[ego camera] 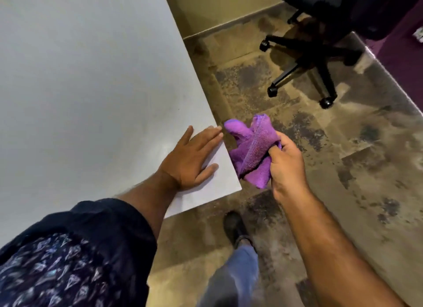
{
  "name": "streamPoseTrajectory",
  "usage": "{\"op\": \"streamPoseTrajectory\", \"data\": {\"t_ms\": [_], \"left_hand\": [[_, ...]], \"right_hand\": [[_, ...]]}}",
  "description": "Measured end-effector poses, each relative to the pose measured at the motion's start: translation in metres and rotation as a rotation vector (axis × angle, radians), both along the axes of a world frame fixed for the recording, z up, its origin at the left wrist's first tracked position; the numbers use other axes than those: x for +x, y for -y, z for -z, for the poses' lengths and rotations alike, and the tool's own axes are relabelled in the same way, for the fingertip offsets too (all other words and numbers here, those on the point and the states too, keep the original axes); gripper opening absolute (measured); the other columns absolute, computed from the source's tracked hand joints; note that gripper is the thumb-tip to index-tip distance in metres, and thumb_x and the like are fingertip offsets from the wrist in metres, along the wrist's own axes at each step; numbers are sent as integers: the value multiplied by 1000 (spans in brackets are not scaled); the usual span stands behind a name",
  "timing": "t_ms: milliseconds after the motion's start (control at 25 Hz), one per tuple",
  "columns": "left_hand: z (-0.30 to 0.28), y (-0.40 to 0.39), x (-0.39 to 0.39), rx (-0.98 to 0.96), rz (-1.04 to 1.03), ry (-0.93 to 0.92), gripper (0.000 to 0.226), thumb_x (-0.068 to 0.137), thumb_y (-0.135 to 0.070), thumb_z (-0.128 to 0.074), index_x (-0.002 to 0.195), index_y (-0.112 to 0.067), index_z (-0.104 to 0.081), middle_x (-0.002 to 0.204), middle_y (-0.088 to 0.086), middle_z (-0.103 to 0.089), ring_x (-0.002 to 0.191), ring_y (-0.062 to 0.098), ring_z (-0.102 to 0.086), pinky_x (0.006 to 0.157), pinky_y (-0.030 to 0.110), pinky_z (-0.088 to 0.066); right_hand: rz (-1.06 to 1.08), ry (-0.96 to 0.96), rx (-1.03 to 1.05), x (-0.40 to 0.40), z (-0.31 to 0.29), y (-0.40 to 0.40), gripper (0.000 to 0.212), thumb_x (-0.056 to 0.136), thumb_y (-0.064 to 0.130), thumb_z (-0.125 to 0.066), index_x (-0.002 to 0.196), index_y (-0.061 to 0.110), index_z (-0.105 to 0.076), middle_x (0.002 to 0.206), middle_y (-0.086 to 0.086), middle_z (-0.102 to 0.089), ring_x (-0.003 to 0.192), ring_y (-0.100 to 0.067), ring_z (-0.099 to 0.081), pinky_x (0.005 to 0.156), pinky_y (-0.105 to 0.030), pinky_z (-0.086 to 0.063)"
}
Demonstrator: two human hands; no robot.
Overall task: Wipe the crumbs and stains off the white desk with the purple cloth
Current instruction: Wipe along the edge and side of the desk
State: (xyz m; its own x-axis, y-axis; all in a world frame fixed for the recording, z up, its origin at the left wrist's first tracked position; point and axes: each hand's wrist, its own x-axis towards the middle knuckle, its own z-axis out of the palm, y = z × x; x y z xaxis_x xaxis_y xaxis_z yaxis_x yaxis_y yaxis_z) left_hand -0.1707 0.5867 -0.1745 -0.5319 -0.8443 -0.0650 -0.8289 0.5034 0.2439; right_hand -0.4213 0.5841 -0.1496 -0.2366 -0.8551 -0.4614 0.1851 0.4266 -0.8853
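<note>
Purple cloth [250,149]: bunched up, held off the desk's near right corner, over the floor, not touching the desktop.
Right hand [287,167]: fingers curled tight round the cloth, thumb on top; cloth folds stick out up and to the left of the fist.
Left hand [191,159]: flat on the desk, palm down, fingers spread, nothing in it; fingertips reach the right edge just beside the cloth.
White desk [87,77]: fills the left of the head view, surface mostly bare; faint smudges and a few tiny dark specks, hard to tell apart.
Left sleeve [75,249]: dark blue, pale printed pattern, rolled to the forearm.
Floor [343,180]: mottled brown and grey tiles.
Office chair [313,47]: black, five-star wheeled base, well apart at upper right.
Shoe [234,226]: dark, on the floor below the desk corner, blue trouser leg above it.
</note>
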Motion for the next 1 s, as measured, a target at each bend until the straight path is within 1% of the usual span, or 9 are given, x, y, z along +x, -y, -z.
{"op": "streamPoseTrajectory", "data": {"t_ms": [120,200,360,440,560,680,840,920,1000], "left_hand": [[-1,2,0,6,-386,10,79,105,-61,-36,172,-22,-18,182,0,-11,169,22,-11,134,61,1],[-4,4,-1,33,-532,22,82,104,-66,-32,172,-22,-19,182,0,-10,168,22,-10,134,63,-1],[-6,5,-2,98,-563,48,83,102,-69,-29,171,-23,-24,181,-1,-13,168,21,-13,135,61,-1],[-8,6,-5,127,-585,54,82,102,-68,-31,171,-25,-21,182,-4,-9,169,18,-9,135,59,1],[-9,7,-6,147,-614,60,83,102,-71,-32,172,-29,-18,182,-6,-7,169,18,-8,136,58,0],[-13,2,-17,105,-667,52,82,101,-67,-34,171,-28,-21,181,-5,-12,169,19,-11,136,57,-5],[-10,-2,-77,82,-949,40,81,101,-62,-38,171,-27,-18,182,-5,-8,169,19,-3,135,60,-5],[-7,1,-87,34,-969,62,79,101,-57,-42,170,-23,-24,181,-3,-15,169,21,-9,134,61,-10],[-7,-2,-81,28,-973,50,77,102,-55,-44,170,-23,-26,180,-2,-19,168,22,-13,134,59,-10]], "right_hand": [[-127,-12,86,6,-19,37,36,107,0,-48,124,17,-75,115,-9,-82,114,-34,-76,95,-46,-64],[-202,-14,135,9,-31,60,34,109,3,-47,124,18,-74,114,-9,-82,112,-31,-76,89,-40,-64],[-265,27,188,5,-42,101,30,109,6,-49,122,19,-74,114,-10,-82,107,-28,-77,91,-42,-63],[-261,75,209,1,-40,118,24,108,7,-52,123,10,-70,106,-11,-83,95,-27,-77,81,-38,-64],[-346,154,224,-4,-39,131,21,106,8,-55,123,-1,-63,101,-16,-82,84,-35,-75,78,-48,-63],[-444,104,238,-15,-33,135,28,100,-8,-45,116,3,-64,85,-8,-82,71,-21,-77,67,-33,-61],[-613,132,211,-44,-14,133,43,89,-18,-35,109,7,-65,78,-5,-77,74,-21,-71,64,-30,-54],[-718,202,211,-61,1,129,39,93,-17,-36,116,1,-62,79,-8,-80,68,-21,-73,55,-25,-55],[-757,283,228,-79,17,123,28,100,-8,-45,123,-3,-60,91,-18,-80,74,-29,-72,58,-30,-57]]}}
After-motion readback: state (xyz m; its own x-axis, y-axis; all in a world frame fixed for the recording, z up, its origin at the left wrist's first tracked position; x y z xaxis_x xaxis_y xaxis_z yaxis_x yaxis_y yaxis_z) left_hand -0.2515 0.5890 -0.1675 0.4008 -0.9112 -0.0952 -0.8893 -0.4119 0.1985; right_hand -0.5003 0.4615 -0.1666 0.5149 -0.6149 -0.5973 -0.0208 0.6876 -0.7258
